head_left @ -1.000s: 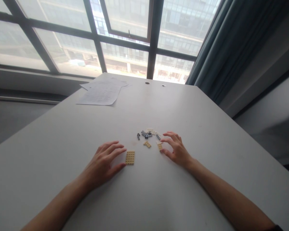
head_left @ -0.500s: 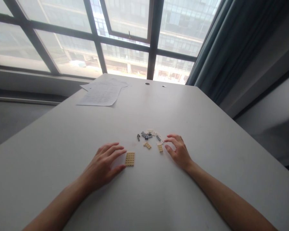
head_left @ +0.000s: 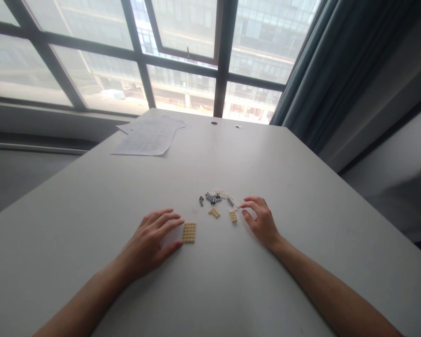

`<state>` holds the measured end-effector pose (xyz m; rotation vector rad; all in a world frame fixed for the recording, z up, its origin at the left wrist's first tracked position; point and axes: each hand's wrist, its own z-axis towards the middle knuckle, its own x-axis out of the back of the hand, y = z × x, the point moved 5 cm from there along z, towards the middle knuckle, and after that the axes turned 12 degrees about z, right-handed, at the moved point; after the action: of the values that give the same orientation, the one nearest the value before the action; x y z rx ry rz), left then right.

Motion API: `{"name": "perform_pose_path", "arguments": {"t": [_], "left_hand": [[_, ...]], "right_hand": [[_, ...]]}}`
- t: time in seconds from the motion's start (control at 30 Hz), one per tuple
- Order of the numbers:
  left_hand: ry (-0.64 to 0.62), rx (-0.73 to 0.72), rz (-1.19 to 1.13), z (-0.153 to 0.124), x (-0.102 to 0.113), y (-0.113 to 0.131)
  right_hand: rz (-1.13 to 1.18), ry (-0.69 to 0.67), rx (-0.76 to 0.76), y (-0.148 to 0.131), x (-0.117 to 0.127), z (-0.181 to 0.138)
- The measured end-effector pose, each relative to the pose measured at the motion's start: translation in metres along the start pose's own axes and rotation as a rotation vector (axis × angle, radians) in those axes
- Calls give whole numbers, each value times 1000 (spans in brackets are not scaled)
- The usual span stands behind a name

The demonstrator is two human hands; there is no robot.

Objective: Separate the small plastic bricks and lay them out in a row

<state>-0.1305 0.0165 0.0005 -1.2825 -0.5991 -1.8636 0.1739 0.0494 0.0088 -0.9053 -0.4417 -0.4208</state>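
Note:
My left hand [head_left: 157, 236] rests on the table with fingers apart, its index finger and thumb at the left edge of a tan studded building plate [head_left: 189, 232]. On the right, my right hand [head_left: 261, 220] lies with its fingers loosely curled and apart, holding nothing that I can see. Its fingertips are close to the small tan plate [head_left: 233, 216] and a little heap of loose bricks. In that heap are white plates [head_left: 219, 192] and grey pieces [head_left: 209, 197]. A tan angled piece [head_left: 214, 212] lies in front of it, and a small dark grey piece [head_left: 201, 201] sits at its left.
Printed paper sheets [head_left: 145, 138] lie at the far left of the white table [head_left: 266, 164]. Two round holes are near its far edge. Beyond stand a large window [head_left: 182, 89] and, at the right, a dark curtain [head_left: 323, 75].
My right thumb has shifted slightly up toward the index finger. The left hand and the bricks keep their places.

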Motion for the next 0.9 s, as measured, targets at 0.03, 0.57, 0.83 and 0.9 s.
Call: {"name": "perform_pose_path", "arguments": {"t": [0.03, 0.57, 0.83, 0.9], "left_hand": [[-1, 0, -2, 0, 0, 0], [-7, -305, 2, 2, 18, 49], [13, -326, 33, 3, 23, 51], [20, -325, 32, 3, 23, 51]], "right_hand": [[0, -3, 1, 0, 0, 0], [-3, -22, 15, -2, 0, 0], [4, -28, 2, -3, -1, 0], [6, -27, 2, -3, -1, 1]]}}
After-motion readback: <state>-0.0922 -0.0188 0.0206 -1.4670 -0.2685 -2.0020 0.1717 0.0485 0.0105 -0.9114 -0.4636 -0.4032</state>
